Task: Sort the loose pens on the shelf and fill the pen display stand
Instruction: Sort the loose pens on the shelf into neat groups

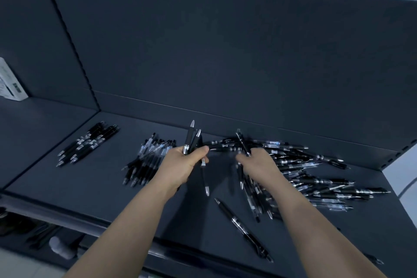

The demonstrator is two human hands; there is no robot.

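Sorting on the shelf (90, 187): my left hand (182, 166) curls its fingers round a small bunch of pens (191, 140), apparently batching like with like, while my right hand (257, 165) pinches one pen (243, 143) above the unsorted heap (304, 171).

The left hand (184, 165) grips several black pens (191, 140) upright. The right hand (256, 162) pinches one pen (243, 145) — over the loose pile (311, 178) on the shelf (101, 192).
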